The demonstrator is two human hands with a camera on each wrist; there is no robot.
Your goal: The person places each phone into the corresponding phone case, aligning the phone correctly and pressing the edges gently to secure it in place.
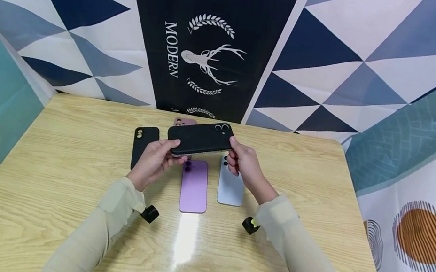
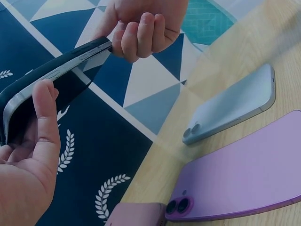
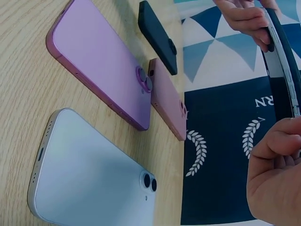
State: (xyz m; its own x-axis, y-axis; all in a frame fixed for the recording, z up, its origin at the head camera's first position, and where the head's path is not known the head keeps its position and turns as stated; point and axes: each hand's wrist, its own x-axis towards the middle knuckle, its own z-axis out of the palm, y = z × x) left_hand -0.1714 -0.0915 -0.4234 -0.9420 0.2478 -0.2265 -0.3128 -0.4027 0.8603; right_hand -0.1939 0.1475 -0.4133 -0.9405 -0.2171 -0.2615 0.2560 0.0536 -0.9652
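Note:
Both hands hold a phone in a black case (image 1: 200, 139) above the far part of the table, its two camera lenses toward the right. My left hand (image 1: 154, 159) grips the left end, thumb on the case back and fingers underneath. At the other end, my right hand (image 1: 248, 163) pinches the corner by the lenses. In the left wrist view, the phone's silver side (image 2: 61, 70) shows along the black case's edge. Below the hands lie a purple phone (image 1: 194, 189) and a pale blue phone (image 1: 231, 189), both back side up.
A black phone case (image 1: 144, 143) lies left of the purple phone, partly behind my left hand. A pink case (image 1: 184, 122) lies at the table's back edge, partly covered by the held phone. Patterned cloth (image 1: 321, 52) hangs behind the wooden table (image 1: 45, 175).

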